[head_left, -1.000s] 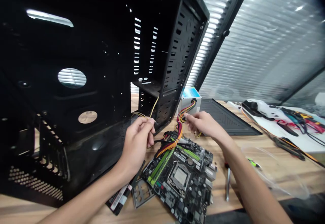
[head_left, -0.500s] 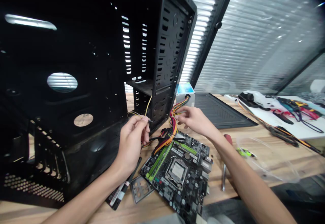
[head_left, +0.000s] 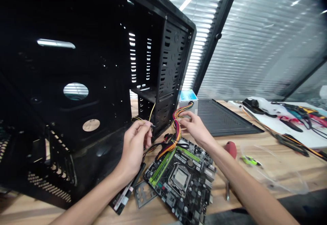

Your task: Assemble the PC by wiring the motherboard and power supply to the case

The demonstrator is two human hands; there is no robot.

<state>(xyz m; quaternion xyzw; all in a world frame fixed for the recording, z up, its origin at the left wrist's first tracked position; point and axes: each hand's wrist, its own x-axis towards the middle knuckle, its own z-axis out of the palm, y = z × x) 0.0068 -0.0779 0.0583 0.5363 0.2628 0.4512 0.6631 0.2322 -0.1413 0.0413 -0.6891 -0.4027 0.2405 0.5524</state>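
Observation:
My left hand (head_left: 136, 141) is closed in a pinch on a thin yellow wire (head_left: 152, 112) that runs down from inside the black computer case (head_left: 107, 140). A small dark tip sticks out past the fingertips. Beside the case, my right hand (head_left: 195, 126) has its fingers curled against the bundle of power supply cables (head_left: 176, 124), in red, yellow, orange and black. These cables come from the power supply (head_left: 188, 104) and hang over the motherboard (head_left: 176, 184), which lies flat below both hands with its processor (head_left: 180, 176) showing.
A metal I/O plate (head_left: 144, 194) and a dark flat part with a label (head_left: 122, 197) lie left of the motherboard. Right of it is a red-handled screwdriver (head_left: 230, 149). Behind lies a black side panel (head_left: 227, 119); tools and cables (head_left: 301, 116) cover a white surface.
The view has shifted, so the case and table appear lower and slightly to the right. Both hands stay at the wire and the cable bundle with little change in grip.

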